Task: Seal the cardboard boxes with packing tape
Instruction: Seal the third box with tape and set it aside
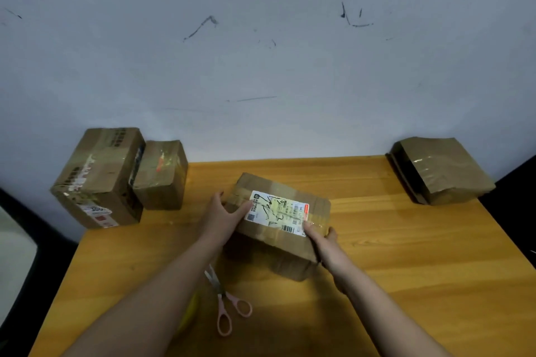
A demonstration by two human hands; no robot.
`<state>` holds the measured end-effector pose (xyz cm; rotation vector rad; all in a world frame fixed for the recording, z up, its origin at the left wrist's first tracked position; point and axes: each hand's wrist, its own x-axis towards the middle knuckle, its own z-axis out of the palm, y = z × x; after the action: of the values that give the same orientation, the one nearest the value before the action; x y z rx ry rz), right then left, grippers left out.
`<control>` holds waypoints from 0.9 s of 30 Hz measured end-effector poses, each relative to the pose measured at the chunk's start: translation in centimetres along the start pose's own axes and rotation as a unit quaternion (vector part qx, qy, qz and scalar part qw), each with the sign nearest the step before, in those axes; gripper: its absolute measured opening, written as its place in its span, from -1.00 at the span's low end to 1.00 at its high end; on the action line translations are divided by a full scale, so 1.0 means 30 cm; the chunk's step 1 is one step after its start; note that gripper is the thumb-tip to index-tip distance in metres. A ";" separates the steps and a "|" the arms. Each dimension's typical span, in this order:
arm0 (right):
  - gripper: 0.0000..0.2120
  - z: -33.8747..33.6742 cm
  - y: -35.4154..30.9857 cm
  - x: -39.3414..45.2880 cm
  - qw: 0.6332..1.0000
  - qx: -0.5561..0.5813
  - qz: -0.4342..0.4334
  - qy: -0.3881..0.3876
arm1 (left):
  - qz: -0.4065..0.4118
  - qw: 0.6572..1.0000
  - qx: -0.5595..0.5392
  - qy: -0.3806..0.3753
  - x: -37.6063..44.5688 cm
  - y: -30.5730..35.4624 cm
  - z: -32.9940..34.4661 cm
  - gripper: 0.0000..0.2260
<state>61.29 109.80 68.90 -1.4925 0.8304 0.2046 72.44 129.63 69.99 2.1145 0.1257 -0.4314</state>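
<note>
Now I hold the box (278,220) at mid-table (406,240), turned cornerwise to me: my left hand (223,216) grips its far-left end, my right hand (323,240) pinches the near-right corner, thumb on the label (278,213), likely steadying it for taping. Scissors (227,304) lie close for cutting; I see no tape roll.

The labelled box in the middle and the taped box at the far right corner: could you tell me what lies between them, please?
Nothing: the head view shows only bare wooden tabletop between the labelled box and the taped box.
</note>
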 end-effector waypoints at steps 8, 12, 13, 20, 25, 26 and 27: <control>-0.56 0.097 -0.237 0.110 0.850 -0.413 -0.293 0.145 | 0.198 0.917 0.326 0.115 -0.102 0.071 0.164 -0.51; -0.60 0.192 -0.293 0.191 0.820 -0.521 -0.237 0.011 | 0.224 0.896 0.376 0.071 -0.102 0.066 0.229 -0.39; -0.61 0.201 -0.277 0.204 0.812 -0.530 -0.244 0.030 | 0.226 0.893 0.382 0.071 -0.092 0.053 0.238 -0.37; -0.41 0.197 -0.309 0.247 0.795 -0.566 -0.207 0.070 | 0.228 0.875 0.426 0.035 -0.060 0.056 0.228 -0.21; -0.20 0.160 -0.338 0.286 0.820 -0.560 -0.113 -0.037 | 0.234 0.869 0.426 0.090 -0.061 0.002 0.178 -0.33; -0.24 0.156 -0.337 0.290 0.808 -0.574 -0.120 -0.049 | 0.227 0.871 0.426 0.087 -0.062 -0.002 0.180 -0.34; -0.29 0.155 -0.336 0.295 0.795 -0.590 -0.128 -0.063 | 0.222 0.875 0.423 0.084 -0.064 0.002 0.181 -0.35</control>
<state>75.32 109.68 70.99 -2.7021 0.3211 0.6986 69.27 125.25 68.02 2.9287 -0.5433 0.0044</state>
